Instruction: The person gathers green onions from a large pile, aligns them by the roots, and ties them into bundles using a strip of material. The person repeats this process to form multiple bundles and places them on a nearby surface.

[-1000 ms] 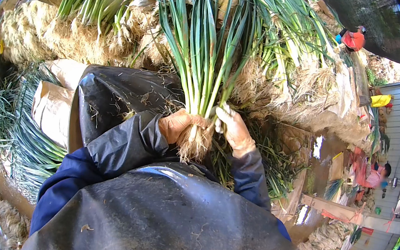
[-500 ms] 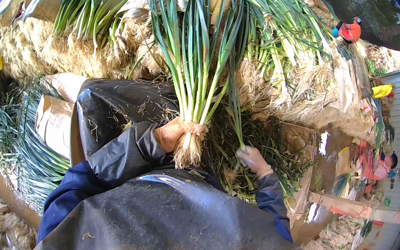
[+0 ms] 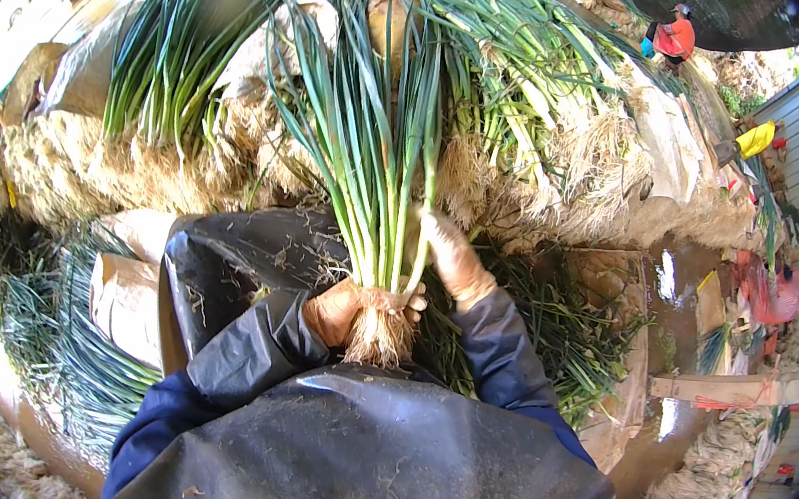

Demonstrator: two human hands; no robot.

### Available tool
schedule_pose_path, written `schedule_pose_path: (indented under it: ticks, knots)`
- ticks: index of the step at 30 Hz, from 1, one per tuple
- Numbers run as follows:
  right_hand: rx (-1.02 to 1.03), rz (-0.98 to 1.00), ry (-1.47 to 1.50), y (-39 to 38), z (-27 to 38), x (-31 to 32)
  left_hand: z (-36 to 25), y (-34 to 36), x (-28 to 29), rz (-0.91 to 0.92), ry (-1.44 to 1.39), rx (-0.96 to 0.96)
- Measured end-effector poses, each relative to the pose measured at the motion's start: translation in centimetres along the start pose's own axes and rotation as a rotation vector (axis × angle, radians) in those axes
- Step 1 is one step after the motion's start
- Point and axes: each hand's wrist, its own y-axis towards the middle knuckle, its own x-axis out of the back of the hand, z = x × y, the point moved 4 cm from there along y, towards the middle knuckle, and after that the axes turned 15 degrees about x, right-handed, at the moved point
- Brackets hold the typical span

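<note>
A bunch of green onions stands roots down in front of my apron, its long leaves fanning away from me. My left hand is closed round the white stems just above the pale roots. Some fingertips show on the bunch's right side. My right hand is at the right edge of the bunch, higher up, with its fingers closed at an outermost stalk. Those fingertips are partly hidden by the stalk.
Beyond my hands runs a long bank of green onions with roots towards me. Trimmed leaves lie on the right, more green onions on the left. A black sheet covers my lap area. One person sits far right, another nearer.
My right hand has moved left and up to the bunch. The loose drooping stalk it held is no longer in it. My left hand keeps its grip; the view has shifted slightly.
</note>
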Motion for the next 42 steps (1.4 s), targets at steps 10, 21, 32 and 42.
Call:
schedule_pose_path:
  ticks: [10,21,32,42]
  knots:
    - [-0.277,0.390,-0.633,-5.9,-5.4,6.0,-0.4,-2.1,-1.3,0.107,0.182,0.041]
    - [-0.160,-0.629,-1.304,2.5,3.3,16.9,-2.5,0.8,0.1,-0.173,0.002,-0.026]
    - [-0.202,-0.189,0.192,-5.1,-1.0,0.4,-2.1,1.2,1.3,-0.309,0.042,-0.003]
    - [0.151,-0.130,-0.147,-1.3,0.6,-1.4,-2.5,0.8,1.4,-0.110,0.002,-0.132]
